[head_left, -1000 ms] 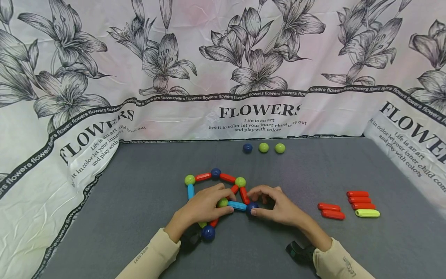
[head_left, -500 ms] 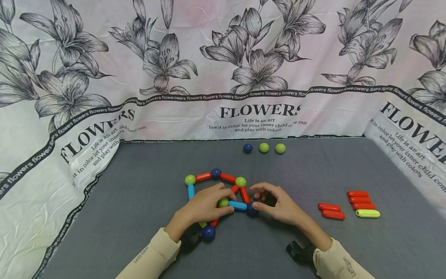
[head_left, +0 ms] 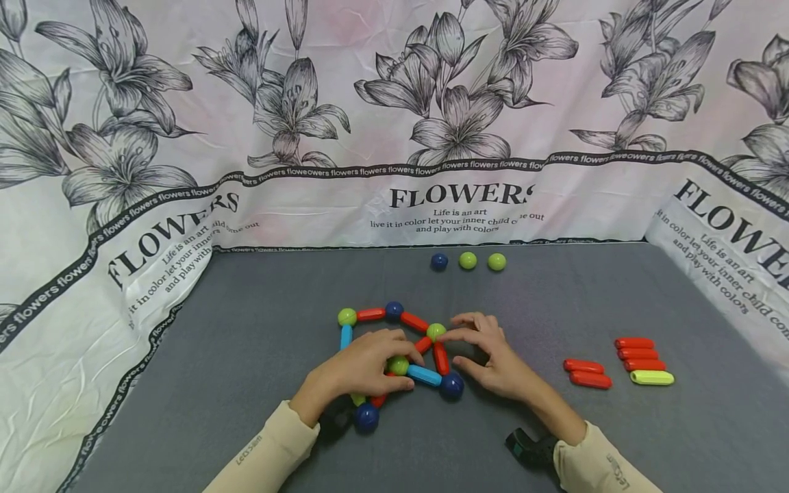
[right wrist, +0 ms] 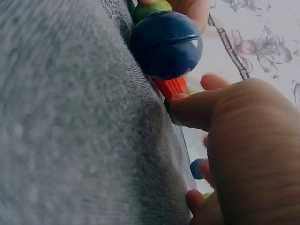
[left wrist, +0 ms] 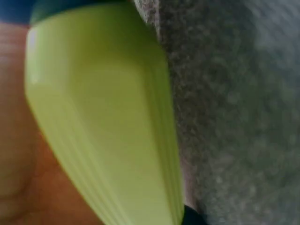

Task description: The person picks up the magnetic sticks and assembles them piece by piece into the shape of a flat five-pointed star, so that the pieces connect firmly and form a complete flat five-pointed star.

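From afar I've got the left hand [head_left: 360, 359] pinching a lime ball [head_left: 399, 365] in the stick frame [head_left: 424, 375], right hand [head_left: 498, 361] loosely spread at its 3 o'clock.

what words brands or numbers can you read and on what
"FLOWERS", large, on the cloth
"Life is an art", under it
"live it in color let your inner child", then broken up
"and play with colors", below
"flowers flowers", on its black band
Left sleeve, right sleeve: too blurred
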A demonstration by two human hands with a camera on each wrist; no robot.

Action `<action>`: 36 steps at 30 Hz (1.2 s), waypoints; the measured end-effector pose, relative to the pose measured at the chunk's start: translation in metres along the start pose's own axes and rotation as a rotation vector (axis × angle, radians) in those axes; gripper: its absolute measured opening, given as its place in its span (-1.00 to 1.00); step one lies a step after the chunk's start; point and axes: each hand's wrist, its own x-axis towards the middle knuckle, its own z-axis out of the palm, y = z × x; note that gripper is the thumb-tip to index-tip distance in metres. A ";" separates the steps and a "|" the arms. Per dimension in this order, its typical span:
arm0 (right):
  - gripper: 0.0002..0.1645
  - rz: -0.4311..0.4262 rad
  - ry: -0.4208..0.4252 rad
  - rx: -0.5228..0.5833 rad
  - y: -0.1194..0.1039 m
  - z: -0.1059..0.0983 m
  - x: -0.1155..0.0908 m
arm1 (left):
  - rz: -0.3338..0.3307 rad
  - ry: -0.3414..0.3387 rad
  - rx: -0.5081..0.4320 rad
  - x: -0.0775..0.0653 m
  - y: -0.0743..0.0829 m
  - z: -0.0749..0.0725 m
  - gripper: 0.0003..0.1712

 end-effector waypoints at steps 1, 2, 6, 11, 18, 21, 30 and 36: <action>-0.53 -0.008 -0.026 -0.004 -0.001 0.000 0.000 | 0.004 -0.007 0.004 0.000 0.001 0.000 -0.70; -0.52 -0.020 -0.048 -0.007 -0.001 0.000 0.000 | 0.009 -0.012 0.008 0.000 0.002 0.000 -0.69; -0.49 -0.040 -0.111 -0.033 -0.003 0.000 0.000 | 0.024 -0.009 0.024 0.000 0.004 0.000 -0.71; -0.50 -0.020 -0.131 -0.070 -0.006 0.000 -0.001 | 0.032 0.005 0.033 0.000 0.004 0.001 -0.75; -0.56 -0.016 -0.118 -0.029 -0.008 0.001 0.000 | 0.035 0.009 0.046 0.001 0.004 0.001 -0.76; -0.58 -0.012 -0.109 -0.013 -0.008 0.001 0.000 | 0.032 0.011 0.051 0.001 0.003 0.001 -0.76; -0.62 0.088 0.109 0.021 -0.001 0.002 0.002 | -0.075 0.108 0.132 0.001 -0.001 0.003 -0.75; -0.37 0.135 0.020 -0.096 -0.003 0.002 0.002 | -0.141 0.146 0.165 0.000 -0.002 0.003 -0.69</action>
